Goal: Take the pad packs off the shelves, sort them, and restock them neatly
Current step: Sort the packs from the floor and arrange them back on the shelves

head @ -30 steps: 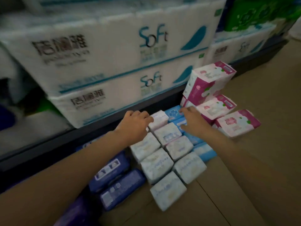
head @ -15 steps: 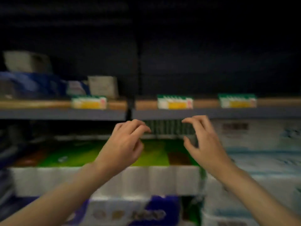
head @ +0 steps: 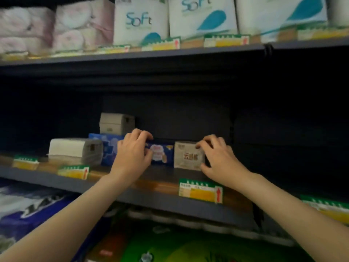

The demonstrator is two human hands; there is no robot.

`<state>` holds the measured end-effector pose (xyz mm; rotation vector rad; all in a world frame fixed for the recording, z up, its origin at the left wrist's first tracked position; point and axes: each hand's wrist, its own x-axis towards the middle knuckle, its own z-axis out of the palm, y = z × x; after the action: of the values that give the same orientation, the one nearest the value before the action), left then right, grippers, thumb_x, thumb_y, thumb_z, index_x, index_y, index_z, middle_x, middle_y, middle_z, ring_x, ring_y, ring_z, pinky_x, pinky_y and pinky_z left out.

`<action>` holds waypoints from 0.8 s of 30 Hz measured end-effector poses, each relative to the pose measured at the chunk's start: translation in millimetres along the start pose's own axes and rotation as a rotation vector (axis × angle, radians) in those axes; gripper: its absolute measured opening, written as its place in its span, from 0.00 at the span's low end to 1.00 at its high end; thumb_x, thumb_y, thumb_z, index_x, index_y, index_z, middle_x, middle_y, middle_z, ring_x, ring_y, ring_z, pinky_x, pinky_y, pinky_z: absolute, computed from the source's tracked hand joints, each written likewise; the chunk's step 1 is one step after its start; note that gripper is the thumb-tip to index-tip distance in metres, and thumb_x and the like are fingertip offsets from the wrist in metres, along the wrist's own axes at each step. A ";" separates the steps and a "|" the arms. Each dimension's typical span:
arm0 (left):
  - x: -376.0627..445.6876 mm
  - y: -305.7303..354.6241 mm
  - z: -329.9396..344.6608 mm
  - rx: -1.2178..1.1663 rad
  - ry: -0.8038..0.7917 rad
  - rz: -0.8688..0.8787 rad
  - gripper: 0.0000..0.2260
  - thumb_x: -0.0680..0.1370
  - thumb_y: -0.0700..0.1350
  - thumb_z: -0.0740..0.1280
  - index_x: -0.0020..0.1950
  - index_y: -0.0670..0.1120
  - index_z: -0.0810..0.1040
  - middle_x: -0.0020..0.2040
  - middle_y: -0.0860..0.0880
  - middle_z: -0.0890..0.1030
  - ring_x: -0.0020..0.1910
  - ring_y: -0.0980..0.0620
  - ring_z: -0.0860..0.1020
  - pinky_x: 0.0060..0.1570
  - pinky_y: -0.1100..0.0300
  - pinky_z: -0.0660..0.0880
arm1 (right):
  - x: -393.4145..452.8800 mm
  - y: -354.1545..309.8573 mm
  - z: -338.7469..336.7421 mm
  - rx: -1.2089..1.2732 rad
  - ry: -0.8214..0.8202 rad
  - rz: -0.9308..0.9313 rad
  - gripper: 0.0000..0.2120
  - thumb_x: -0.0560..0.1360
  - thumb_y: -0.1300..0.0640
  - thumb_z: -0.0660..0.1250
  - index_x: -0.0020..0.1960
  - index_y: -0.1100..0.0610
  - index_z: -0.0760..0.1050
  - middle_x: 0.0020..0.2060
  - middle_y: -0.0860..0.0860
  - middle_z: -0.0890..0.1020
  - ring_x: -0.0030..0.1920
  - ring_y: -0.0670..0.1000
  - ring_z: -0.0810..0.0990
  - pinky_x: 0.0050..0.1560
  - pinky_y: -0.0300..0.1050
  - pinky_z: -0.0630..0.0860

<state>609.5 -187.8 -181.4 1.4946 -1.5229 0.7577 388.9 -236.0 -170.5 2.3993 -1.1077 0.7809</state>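
As we looked up at the shelving, we noted these, largest first:

Middle shelf: the dark grey metal shelf board point(head: 166, 174) ran across the view, with both our arms reaching onto it.
Upper stock: white "Soft" tissue bundles point(head: 202, 16) and pink wrapped paper rolls point(head: 54, 27) stood on the board above.
White pack: a white wrapped tissue pack point(head: 75, 151) lay flat at the left of the middle shelf.
Blue pack: the blue printed pad pack point(head: 162, 155) stood on the middle shelf, just beside the beige one.
Beige pack: the small beige pad pack with red lettering point(head: 188, 156) stood upright to its right.
Left hand point(head: 135, 154): our fingers curled over the blue pack's top, thumb on its front.
Right hand point(head: 217, 157): our fingers gripped the beige pack's top right corner.
Price tag: a green and yellow label with a red arrow point(head: 201, 190) hung on the shelf's front edge.
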 end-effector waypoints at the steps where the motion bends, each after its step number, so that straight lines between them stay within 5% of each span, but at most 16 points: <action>1: 10.7 -1.9 7.2 0.040 -0.038 -0.019 0.15 0.77 0.44 0.63 0.63 0.48 0.70 0.59 0.49 0.71 0.60 0.47 0.69 0.57 0.54 0.64 | 16.1 0.9 6.0 -0.041 -0.064 0.012 0.24 0.77 0.52 0.63 0.71 0.52 0.60 0.68 0.52 0.59 0.68 0.54 0.59 0.66 0.52 0.63; 6: 25.4 -7.0 47.5 0.204 -0.147 0.025 0.17 0.78 0.48 0.59 0.67 0.50 0.64 0.64 0.50 0.68 0.64 0.49 0.66 0.61 0.54 0.61 | 76.8 10.3 40.1 -0.090 -0.363 0.132 0.35 0.76 0.53 0.64 0.76 0.52 0.49 0.76 0.53 0.51 0.74 0.57 0.50 0.72 0.56 0.53; 9: 19.0 -11.7 62.0 0.207 -0.146 -0.008 0.17 0.78 0.48 0.59 0.67 0.50 0.65 0.64 0.50 0.68 0.63 0.49 0.66 0.60 0.55 0.61 | 102.1 20.3 60.3 -0.060 -0.403 0.236 0.40 0.75 0.52 0.66 0.77 0.54 0.44 0.76 0.54 0.51 0.76 0.56 0.48 0.73 0.56 0.49; 15: 18.1 -14.3 66.2 0.183 -0.188 -0.059 0.18 0.79 0.49 0.58 0.67 0.48 0.64 0.64 0.49 0.68 0.64 0.48 0.66 0.61 0.54 0.62 | 124.8 22.1 77.2 -0.070 -0.219 0.223 0.40 0.70 0.48 0.72 0.74 0.54 0.53 0.70 0.56 0.61 0.68 0.60 0.64 0.67 0.54 0.63; 19: 16.6 -13.4 64.5 0.169 -0.194 -0.090 0.17 0.79 0.49 0.58 0.67 0.47 0.64 0.64 0.49 0.69 0.64 0.48 0.66 0.62 0.54 0.62 | 139.0 18.8 67.0 -0.168 -0.452 0.286 0.50 0.66 0.45 0.75 0.77 0.52 0.48 0.72 0.57 0.57 0.70 0.61 0.62 0.66 0.53 0.66; 24: 16.0 -12.3 57.1 0.121 -0.169 -0.112 0.17 0.78 0.48 0.58 0.66 0.47 0.66 0.63 0.49 0.70 0.63 0.49 0.67 0.62 0.54 0.63 | 148.4 0.4 60.4 -0.343 -0.528 0.234 0.37 0.71 0.55 0.72 0.75 0.52 0.57 0.67 0.55 0.68 0.65 0.56 0.70 0.59 0.47 0.71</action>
<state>614.0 -246.6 -195.0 1.7571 -1.5243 0.6819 487.5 -353.6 -124.1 2.2511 -1.5931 -0.0087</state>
